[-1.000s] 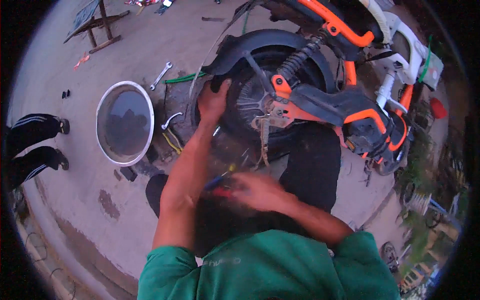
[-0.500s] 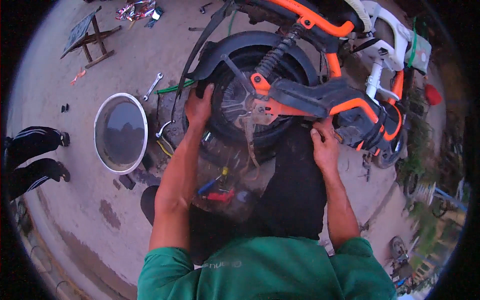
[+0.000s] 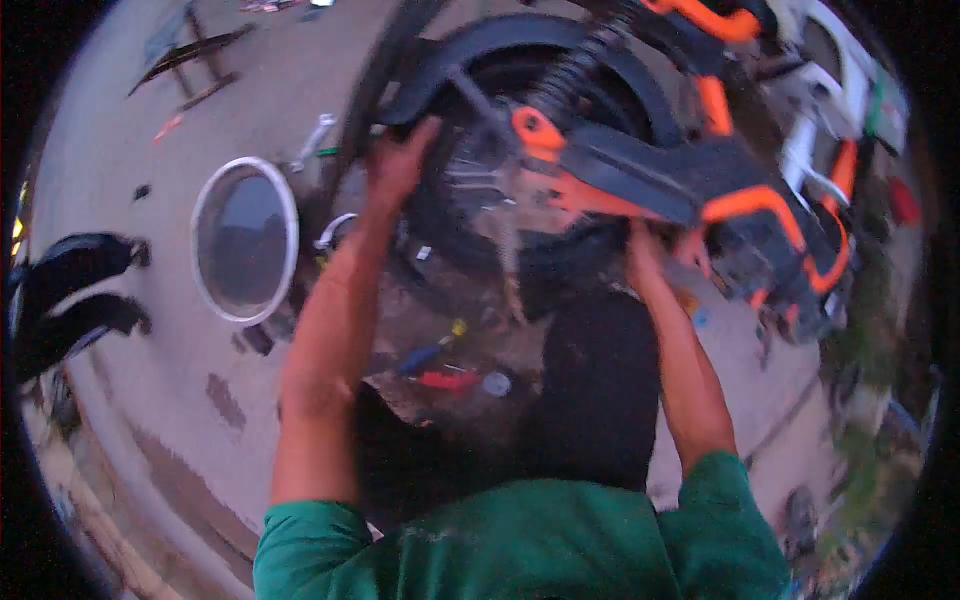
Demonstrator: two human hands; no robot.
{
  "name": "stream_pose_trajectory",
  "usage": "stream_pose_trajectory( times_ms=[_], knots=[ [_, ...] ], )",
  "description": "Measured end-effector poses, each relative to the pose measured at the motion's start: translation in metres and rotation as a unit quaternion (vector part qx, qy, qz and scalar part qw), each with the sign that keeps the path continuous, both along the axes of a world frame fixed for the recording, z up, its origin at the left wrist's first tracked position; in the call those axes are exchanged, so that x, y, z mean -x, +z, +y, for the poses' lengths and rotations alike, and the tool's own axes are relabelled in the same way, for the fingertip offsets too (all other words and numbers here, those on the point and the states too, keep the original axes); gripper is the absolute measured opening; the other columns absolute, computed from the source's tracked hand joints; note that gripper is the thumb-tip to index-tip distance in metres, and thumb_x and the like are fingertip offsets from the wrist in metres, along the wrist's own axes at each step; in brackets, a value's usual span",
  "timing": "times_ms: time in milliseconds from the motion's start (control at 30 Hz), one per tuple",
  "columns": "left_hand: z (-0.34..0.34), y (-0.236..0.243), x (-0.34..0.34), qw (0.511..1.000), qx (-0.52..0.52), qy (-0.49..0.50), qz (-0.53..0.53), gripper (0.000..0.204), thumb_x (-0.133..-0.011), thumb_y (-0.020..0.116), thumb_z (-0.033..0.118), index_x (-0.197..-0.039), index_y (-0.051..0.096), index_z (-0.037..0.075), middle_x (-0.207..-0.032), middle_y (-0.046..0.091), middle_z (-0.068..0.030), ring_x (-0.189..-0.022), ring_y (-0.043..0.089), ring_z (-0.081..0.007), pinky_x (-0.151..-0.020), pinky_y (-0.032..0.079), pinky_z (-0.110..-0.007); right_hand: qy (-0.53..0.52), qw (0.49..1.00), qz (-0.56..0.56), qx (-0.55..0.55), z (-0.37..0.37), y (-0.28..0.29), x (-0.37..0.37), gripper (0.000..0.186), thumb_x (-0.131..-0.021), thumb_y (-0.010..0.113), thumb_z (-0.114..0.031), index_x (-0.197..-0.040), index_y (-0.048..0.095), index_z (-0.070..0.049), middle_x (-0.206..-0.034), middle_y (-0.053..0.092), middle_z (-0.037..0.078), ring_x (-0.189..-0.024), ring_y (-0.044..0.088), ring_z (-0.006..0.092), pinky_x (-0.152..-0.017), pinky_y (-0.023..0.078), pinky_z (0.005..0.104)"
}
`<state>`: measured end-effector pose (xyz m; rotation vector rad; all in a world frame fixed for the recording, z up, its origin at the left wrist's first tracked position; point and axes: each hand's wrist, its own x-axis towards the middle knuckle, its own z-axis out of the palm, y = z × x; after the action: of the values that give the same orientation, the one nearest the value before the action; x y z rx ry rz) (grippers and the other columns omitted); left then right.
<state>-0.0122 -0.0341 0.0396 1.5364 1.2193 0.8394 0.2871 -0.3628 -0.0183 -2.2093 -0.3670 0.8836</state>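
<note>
The picture is smeared by motion. My left hand (image 3: 398, 160) grips the left side of the rear tyre (image 3: 540, 250) of an orange and black two-wheeler (image 3: 740, 205), just below the black mudguard (image 3: 480, 38). My right hand (image 3: 643, 250) reaches up to the tyre's lower right, beneath the orange swingarm (image 3: 610, 200); its fingertips are hidden there. A coiled shock absorber (image 3: 580, 70) crosses above the hub. Below the wheel lie blue and yellow hand tools (image 3: 420, 360), a red tool (image 3: 450, 380) and a small round disc (image 3: 496, 384).
A metal basin (image 3: 244, 240) of grey water stands on the left, with a wrench (image 3: 314, 142) above it. At the far left are another person's dark-trousered legs (image 3: 80, 270). A small wooden stand (image 3: 200, 55) is at the top left; plants (image 3: 855, 440) line the right.
My right hand has risen from the tools to the tyre's lower right. My left hand has stayed at the tyre's left. The wheel and vehicle have shifted in view as the camera moved.
</note>
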Motion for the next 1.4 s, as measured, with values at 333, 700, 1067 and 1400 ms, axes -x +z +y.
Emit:
stream_pose_trajectory(
  times_ms=[333,700,1067,1400],
  knots=[
    [-0.010,-0.003,-0.002,0.989,0.026,0.033,0.141,0.079,-0.083,0.068,0.061,-0.131,0.058,-0.001,-0.127,0.063,-0.0272,-0.121,0.059,-0.0421,-0.103,0.046,-0.044,-0.017,0.977,-0.109,-0.183,0.064,-0.019,0.012,0.036,-0.104,0.047,-0.017,-0.134,0.053,0.001,-0.135,0.058,0.017,-0.116,0.056,0.0307,-0.100,0.043,0.0370],
    [-0.131,-0.057,-0.009,0.959,0.130,0.245,0.057,0.072,-0.097,0.059,0.052,-0.136,0.052,-0.007,-0.130,0.062,-0.0256,-0.121,0.059,-0.0355,-0.103,0.044,-0.041,-0.040,0.973,0.003,-0.228,0.048,0.001,0.045,0.085,-0.086,0.075,-0.049,-0.143,0.043,0.005,-0.137,0.056,0.022,-0.124,0.052,0.0312,-0.108,0.036,0.0392],
    [-0.212,-0.099,-0.001,0.946,0.312,0.083,-0.005,0.064,-0.104,0.050,0.045,-0.139,0.049,-0.008,-0.134,0.059,-0.0201,-0.123,0.055,-0.0299,-0.108,0.039,-0.038,0.096,0.976,-0.017,-0.194,0.013,-0.057,0.043,0.086,-0.078,0.085,-0.039,-0.142,0.045,0.001,-0.137,0.056,0.016,-0.125,0.053,0.0298,-0.109,0.038,0.0410],
    [-0.217,-0.097,0.002,0.953,0.291,0.075,-0.040,0.055,-0.100,0.059,0.040,-0.134,0.056,-0.003,-0.126,0.066,-0.0163,-0.116,0.059,-0.0284,-0.103,0.042,-0.038,0.083,0.982,0.068,-0.154,0.024,-0.026,0.064,0.075,-0.083,0.082,-0.030,-0.142,0.045,-0.002,-0.136,0.056,0.010,-0.123,0.053,0.0249,-0.107,0.039,0.0365]
  ],
)
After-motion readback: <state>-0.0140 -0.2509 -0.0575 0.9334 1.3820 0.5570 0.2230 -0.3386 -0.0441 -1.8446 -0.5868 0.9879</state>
